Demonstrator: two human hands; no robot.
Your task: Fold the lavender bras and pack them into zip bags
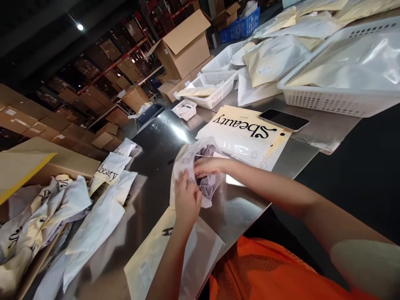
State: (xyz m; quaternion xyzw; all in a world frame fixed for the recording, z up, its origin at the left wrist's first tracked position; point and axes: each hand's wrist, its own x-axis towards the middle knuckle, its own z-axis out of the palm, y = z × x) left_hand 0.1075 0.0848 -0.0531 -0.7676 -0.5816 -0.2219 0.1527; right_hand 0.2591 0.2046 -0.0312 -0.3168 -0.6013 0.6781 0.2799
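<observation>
Orange vest (265, 271) below bag (187, 155): half-open left hand (187, 198) steadied it; curled right hand (208, 166), grip unseen, seemingly tucked lilac bundle (208, 188) inside, smoothing likely due.

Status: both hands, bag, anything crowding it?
Left hand against pale bag. Right hand in its mouth, grip unclear. Greyish material bunched inside. Black-lettered mailer close alongside.

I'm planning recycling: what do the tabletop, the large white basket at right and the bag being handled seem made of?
Tabletop: probably metal, smooth, with mirror-like glare.
White basket: likely moulded plastic, satin-looking, walls evenly perforated.
Bag: seemingly thin plastic film, whitish, crinkled.
</observation>
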